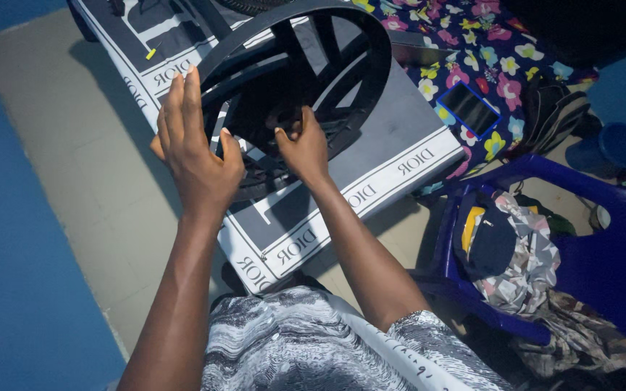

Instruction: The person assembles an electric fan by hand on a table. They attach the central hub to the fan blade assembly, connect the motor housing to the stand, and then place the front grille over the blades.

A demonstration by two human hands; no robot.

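Fan guard (342, 43), black round frame with spokes, tilted on grey printed mattress (393, 137). Head view: left hand (193, 152) flat against guard's left rim, fingers straight and together, thumb out, gripping nothing. Right hand (304, 148) at guard's hub, fingers curled and pinching small part there; part itself too dark to tell. Blue plastic chair (581, 239) with clothes at right; phone (470, 108) on floral sheet.

I note one screen: a dark, rectangular phone (469, 108) with a blue rim, lying on the floral cloth (465, 43), display unlit. No packages or signs.
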